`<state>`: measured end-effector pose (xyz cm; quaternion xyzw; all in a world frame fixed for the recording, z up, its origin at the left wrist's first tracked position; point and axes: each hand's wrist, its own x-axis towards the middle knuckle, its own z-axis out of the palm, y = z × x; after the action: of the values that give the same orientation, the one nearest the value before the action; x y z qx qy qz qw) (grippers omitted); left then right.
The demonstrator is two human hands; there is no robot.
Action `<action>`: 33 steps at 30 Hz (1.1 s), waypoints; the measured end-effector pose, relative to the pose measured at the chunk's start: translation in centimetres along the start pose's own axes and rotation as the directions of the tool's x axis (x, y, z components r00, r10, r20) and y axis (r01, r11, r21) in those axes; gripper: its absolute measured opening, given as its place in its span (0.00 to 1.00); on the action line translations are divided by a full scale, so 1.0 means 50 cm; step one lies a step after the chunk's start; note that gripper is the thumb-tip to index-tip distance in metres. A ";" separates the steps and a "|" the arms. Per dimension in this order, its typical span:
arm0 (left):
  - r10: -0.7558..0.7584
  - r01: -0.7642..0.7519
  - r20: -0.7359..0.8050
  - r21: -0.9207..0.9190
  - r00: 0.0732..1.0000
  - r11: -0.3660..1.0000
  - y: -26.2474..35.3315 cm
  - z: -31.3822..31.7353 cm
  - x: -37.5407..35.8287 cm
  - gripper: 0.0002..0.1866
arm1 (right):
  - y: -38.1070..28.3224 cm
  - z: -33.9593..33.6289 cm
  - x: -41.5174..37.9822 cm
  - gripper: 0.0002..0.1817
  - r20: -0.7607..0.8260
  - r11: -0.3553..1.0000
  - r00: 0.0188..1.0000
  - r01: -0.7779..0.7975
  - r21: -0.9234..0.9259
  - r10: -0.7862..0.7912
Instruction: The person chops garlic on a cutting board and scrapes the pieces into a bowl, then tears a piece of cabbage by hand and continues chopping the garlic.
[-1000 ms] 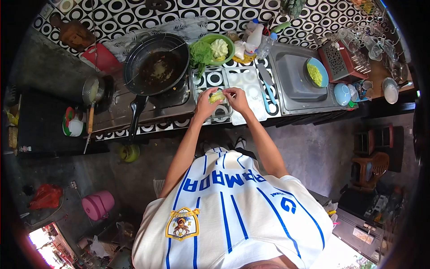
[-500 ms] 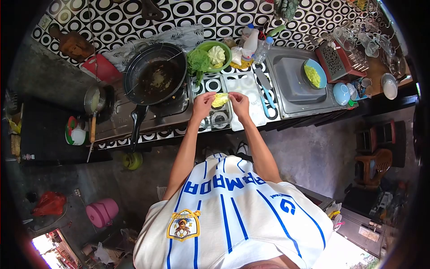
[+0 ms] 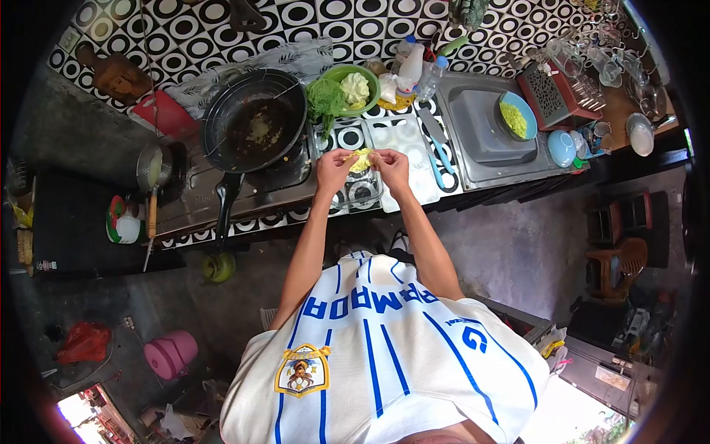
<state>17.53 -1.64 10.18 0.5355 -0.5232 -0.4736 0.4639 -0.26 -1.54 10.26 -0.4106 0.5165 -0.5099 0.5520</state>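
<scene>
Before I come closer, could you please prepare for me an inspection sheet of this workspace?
Surface: tiled counter, black-and-white pattern.
Job's things: yellow-green leafy piece held over clear container.
Clutter: black pan at left, green bowl with vegetables, white bottle, blue-handled tool.
Grips: left grip and right grip both pinch the piece.
Cables: cannot tell for certain.
Surroundings: sink at picture right, pink container at lower left.

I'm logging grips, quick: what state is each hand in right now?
Left hand: closed, pinching one side of the yellow-green leafy piece.
Right hand: closed, pinching its other side.
</scene>
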 end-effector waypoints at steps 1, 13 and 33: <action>0.005 -0.005 0.000 -0.018 1.000 1.000 -0.004 -0.001 0.000 0.12 | 0.002 0.001 -0.002 0.11 -0.006 1.000 1.000 -0.005 0.025 0.005; 0.164 -0.173 0.065 0.156 0.984 0.973 0.012 -0.008 -0.026 0.21 | 0.009 0.000 -0.011 0.11 0.024 0.993 1.000 0.012 -0.113 -0.010; 0.054 -0.038 -0.130 0.123 0.990 0.992 -0.046 -0.012 -0.018 0.17 | 0.077 0.018 -0.021 0.23 0.164 0.814 0.979 0.189 -0.549 -0.117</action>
<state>18.41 -0.67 8.01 0.5806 -0.5307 -0.3937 0.4756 1.23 -0.02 6.79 -0.6254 0.5738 -0.3520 0.3945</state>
